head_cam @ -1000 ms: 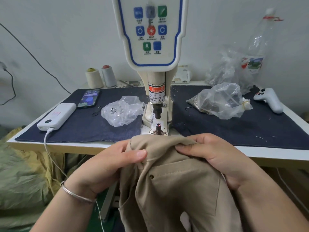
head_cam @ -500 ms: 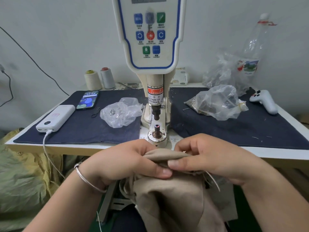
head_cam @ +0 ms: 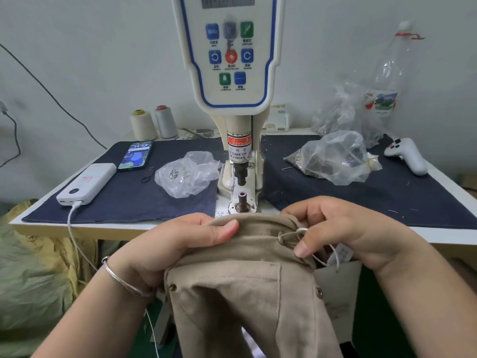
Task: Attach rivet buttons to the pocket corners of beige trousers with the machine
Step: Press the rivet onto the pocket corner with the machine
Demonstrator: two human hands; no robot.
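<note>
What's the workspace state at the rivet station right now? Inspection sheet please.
Surface: white table with dark denim mats either side of the machine.
Job's things: rivet machine, lower die bare; beige trousers held just short of it; rivets at two pocket corners; bags of hardware left and right.
Clutter: phone, power bank, thread cones, bottle, white controller.
Grippers: left hand and right hand both grip the waistband.
Cables: white lead from the power bank; dark wall cable.
Surroundings: grey wall, green-yellow fabric lower left.
</note>
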